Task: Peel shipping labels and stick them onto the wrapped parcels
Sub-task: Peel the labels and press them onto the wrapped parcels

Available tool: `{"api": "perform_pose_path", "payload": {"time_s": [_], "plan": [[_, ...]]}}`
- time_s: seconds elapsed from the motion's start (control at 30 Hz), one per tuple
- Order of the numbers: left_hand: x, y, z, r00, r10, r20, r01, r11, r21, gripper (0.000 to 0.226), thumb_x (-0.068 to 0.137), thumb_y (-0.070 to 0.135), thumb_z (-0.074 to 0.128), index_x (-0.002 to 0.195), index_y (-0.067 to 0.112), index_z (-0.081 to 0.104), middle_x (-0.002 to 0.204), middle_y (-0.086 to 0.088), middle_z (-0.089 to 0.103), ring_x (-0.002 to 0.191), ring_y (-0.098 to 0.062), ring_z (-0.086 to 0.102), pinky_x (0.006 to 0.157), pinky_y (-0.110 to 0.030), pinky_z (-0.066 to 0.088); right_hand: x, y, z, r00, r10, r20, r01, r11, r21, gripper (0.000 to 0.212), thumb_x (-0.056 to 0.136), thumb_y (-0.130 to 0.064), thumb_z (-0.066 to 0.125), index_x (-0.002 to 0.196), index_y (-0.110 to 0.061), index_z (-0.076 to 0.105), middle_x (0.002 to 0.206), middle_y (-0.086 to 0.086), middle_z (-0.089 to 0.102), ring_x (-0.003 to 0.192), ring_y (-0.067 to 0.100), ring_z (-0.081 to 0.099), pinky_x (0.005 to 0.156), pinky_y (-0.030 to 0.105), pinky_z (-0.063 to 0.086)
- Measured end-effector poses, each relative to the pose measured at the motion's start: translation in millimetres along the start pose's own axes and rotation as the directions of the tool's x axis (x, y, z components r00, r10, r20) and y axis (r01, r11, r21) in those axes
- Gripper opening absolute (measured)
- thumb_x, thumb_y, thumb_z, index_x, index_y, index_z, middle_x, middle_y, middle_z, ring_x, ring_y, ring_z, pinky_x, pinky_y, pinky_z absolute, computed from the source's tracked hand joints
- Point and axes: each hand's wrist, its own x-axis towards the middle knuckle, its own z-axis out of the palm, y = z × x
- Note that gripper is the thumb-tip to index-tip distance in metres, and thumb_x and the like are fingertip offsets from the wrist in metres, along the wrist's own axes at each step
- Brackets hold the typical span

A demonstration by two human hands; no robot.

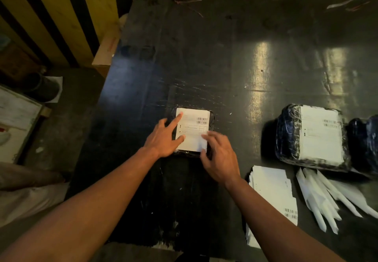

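Hands flat on label (192, 129)
Left hand (163, 139) presses it with straight fingers; right hand (219, 155), loosely spread, touches its 5 o'clock corner.

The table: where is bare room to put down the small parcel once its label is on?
Bare table lies beyond the small parcel, and between it and the labelled parcel. The near right is crowded: label stack, peeled backings.

Small black-wrapped parcel (193, 132) centred on dark table (204, 57), white shipping label (192, 127) pressed flat by left hand (163, 139); right hand (219, 157) spread at near-right corner. Labelled parcel (311, 137), label stack (274, 192), peeled backings (331, 196) seen right.
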Motion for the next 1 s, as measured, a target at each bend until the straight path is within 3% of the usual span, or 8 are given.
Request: {"api": "perform_pose_path", "payload": {"time_s": [0.07, 0.2, 0.27, 0.43, 0.67, 0.87, 1.0], "plan": [[-6.0, -1.5, 5.8, 1.0, -0.001, 0.028, 0.002, 0.999, -0.036, 0.083, 0.101, 0.052, 0.056, 0.157, 0.058, -0.004, 0.169, -0.014, 0.012, 0.155, -0.037, 0.02, 0.118, -0.057, 0.034, 13.2, 1.0, -1.7, 0.997, 0.081, 0.001, -0.081, 0.997, 0.003, 0.059, 0.096, -0.042, 0.064, 0.15, -0.029, 0.046, 0.151, 0.005, 0.036, 0.138, 0.023, 0.044, 0.106, 0.043, 0.053], [-10.2, 3.9, 10.2, 0.999, -0.028, 0.022, 0.029, 0.997, -0.065, 0.08, 0.1, 0.056, 0.055, 0.156, 0.06, -0.001, 0.165, -0.015, 0.022, 0.152, -0.036, 0.028, 0.119, -0.056, 0.036, 43.7, -0.7, -2.9, 0.898, 0.261, 0.353, -0.259, 0.964, -0.055, 0.072, 0.102, -0.055, 0.05, 0.158, -0.055, 0.005, 0.154, 0.014, 0.023, 0.137, 0.034, 0.046, 0.11, 0.046, 0.049], [-10.4, 6.0, 12.1, 0.999, -0.038, 0.009, 0.038, 0.997, -0.073, 0.08, 0.1, 0.057, 0.055, 0.157, 0.059, -0.001, 0.164, -0.014, 0.024, 0.149, -0.037, 0.031, 0.118, -0.055, 0.037, 50.4, -1.9, 0.5, 0.876, 0.259, 0.406, -0.249, 0.965, -0.078, 0.073, 0.102, -0.057, 0.046, 0.156, -0.059, -0.003, 0.152, 0.016, 0.025, 0.135, 0.035, 0.046, 0.112, 0.047, 0.047], [-18.8, 13.9, 17.9, 0.997, -0.072, -0.025, 0.068, 0.987, -0.146, 0.079, 0.102, 0.051, 0.055, 0.157, 0.058, -0.002, 0.168, -0.013, 0.014, 0.15, -0.039, 0.024, 0.119, -0.056, 0.032, 46.4, -2.6, 5.3, 0.908, 0.274, 0.318, -0.302, 0.953, 0.04, 0.067, 0.103, -0.048, 0.052, 0.155, -0.062, 0.011, 0.15, 0.011, 0.03, 0.137, 0.034, 0.046, 0.112, 0.05, 0.047], [-51.6, 30.5, 14.9, 0.993, -0.047, -0.108, 0.027, 0.983, -0.184, 0.082, 0.099, 0.05, 0.061, 0.156, 0.06, 0.003, 0.165, -0.009, 0.016, 0.153, -0.033, 0.021, 0.119, -0.056, 0.036, 15.9, -0.8, -20.6, 0.956, 0.206, 0.21, -0.24, 0.959, 0.153, 0.065, 0.101, -0.045, 0.058, 0.152, -0.062, 0.022, 0.153, 0.006, 0.027, 0.14, 0.029, 0.042, 0.108, 0.047, 0.052], [-84.5, 85.7, 12.0, 0.985, 0.019, -0.169, -0.057, 0.974, -0.221, 0.083, 0.098, 0.049, 0.063, 0.155, 0.061, 0.005, 0.164, -0.007, 0.017, 0.152, -0.03, 0.022, 0.118, -0.052, 0.036, -19.5, 15.8, -68.9, 0.979, 0.191, 0.077, -0.203, 0.956, 0.21, 0.062, 0.102, -0.043, 0.058, 0.152, -0.061, 0.026, 0.155, 0.003, 0.025, 0.141, 0.027, 0.043, 0.103, 0.045, 0.056], [-97.3, 142.3, 16.0, 0.975, 0.079, -0.208, -0.125, 0.967, -0.221, 0.082, 0.098, 0.049, 0.063, 0.155, 0.061, 0.005, 0.162, -0.006, 0.018, 0.151, -0.028, 0.024, 0.117, -0.049, 0.038, -39.0, 39.9, -116.9, 0.976, 0.218, -0.028, -0.208, 0.956, 0.206, 0.061, 0.101, -0.04, 0.059, 0.151, -0.061, 0.03, 0.15, 0.002, 0.029, 0.141, 0.026, 0.041, 0.107, 0.041, 0.051]]}}
